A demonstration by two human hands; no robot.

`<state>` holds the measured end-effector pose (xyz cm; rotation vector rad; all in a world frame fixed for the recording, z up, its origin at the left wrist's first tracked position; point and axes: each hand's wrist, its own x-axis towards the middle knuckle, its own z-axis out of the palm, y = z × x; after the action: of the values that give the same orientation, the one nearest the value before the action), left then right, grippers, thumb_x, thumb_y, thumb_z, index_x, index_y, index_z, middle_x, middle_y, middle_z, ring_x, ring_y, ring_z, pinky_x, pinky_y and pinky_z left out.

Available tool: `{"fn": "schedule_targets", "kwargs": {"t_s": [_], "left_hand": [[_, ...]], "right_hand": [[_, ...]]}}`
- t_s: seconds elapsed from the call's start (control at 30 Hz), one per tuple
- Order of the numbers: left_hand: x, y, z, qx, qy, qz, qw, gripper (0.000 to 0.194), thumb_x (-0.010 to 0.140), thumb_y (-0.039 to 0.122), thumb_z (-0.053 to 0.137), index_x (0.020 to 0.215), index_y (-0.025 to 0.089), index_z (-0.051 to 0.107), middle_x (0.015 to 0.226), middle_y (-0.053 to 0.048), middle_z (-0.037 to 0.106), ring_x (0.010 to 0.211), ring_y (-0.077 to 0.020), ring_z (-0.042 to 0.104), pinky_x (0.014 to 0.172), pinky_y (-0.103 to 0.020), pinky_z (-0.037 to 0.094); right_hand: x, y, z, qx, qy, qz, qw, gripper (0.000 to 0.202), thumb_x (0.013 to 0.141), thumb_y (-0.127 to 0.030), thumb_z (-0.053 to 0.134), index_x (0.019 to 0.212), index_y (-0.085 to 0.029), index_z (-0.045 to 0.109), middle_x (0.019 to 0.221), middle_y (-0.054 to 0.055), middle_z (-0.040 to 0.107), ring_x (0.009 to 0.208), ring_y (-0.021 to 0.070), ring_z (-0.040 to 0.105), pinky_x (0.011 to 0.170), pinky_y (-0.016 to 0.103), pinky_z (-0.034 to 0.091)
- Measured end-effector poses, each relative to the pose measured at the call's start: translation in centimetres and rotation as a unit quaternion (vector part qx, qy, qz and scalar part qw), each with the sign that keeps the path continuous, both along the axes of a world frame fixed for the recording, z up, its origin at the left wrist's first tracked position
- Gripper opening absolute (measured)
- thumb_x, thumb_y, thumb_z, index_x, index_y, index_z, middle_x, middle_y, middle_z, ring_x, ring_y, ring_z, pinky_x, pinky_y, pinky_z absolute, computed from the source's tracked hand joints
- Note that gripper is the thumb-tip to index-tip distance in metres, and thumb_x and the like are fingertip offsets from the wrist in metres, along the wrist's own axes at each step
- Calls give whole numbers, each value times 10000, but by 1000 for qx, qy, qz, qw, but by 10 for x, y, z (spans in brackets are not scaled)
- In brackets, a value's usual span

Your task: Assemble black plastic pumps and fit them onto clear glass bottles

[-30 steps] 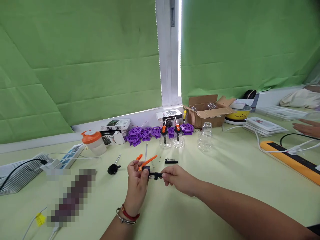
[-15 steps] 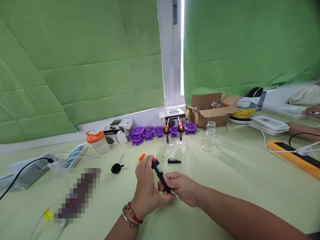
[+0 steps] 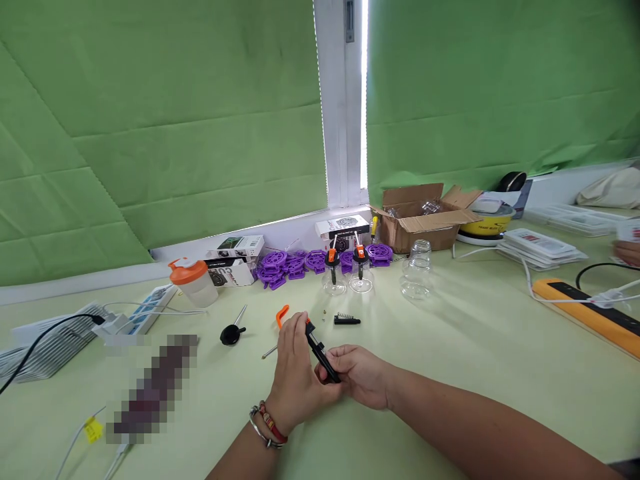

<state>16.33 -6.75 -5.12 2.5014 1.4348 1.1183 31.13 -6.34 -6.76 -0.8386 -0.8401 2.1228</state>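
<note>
Between my two hands a slim black tool (image 3: 324,359) with an orange part at its top end is held at a slant. My left hand (image 3: 296,377) wraps round its upper and lower ends, a bracelet on the wrist. My right hand (image 3: 357,373) pinches its lower part. An orange curved piece (image 3: 282,316) shows just beyond my left fingers, and a thin metal rod (image 3: 269,352) sticks out left of them. Past my hands lie a black piece with a spring (image 3: 347,320) and tiny screws (image 3: 323,315). A black cup-like part (image 3: 231,335) is to the left.
Two glass pieces (image 3: 361,281) with orange-and-black tops stand behind, near stacked clear cups (image 3: 419,267), purple parts (image 3: 273,268) and a cardboard box (image 3: 425,230). A shaker bottle (image 3: 194,283) and power strip (image 3: 153,310) are left. An orange case (image 3: 585,317) and a person's hand (image 3: 627,252) are right.
The black tool has tilted slightly and shifted a little within my hands. More of the orange piece and the metal rod now show. The other person's hand at the right has moved.
</note>
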Motion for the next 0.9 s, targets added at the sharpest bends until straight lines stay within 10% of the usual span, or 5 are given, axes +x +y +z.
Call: {"fn": "schedule_targets", "kwargs": {"t_s": [0.5,0.9], "left_hand": [[1,13,-11,10,52,78,996,839,550,302,673,1287,99,325,1194,-184,531,1103,-341,517,923,-492,444],[7,22,-22,-98,25,115,988,666,542,327,647,1142,138,431,1066,-147,572,1063,-330,533,854,-446,463]], "right_hand": [[2,6,-7,95,-57,-77,991,428,652,-435,740,958,-138,703,884,78,688,859,200,599,867,360,404],[4,10,-16,286,-295,-103,906,321,781,-191,528,1049,-207,704,1360,81,455,1178,237,496,992,380,408]]}}
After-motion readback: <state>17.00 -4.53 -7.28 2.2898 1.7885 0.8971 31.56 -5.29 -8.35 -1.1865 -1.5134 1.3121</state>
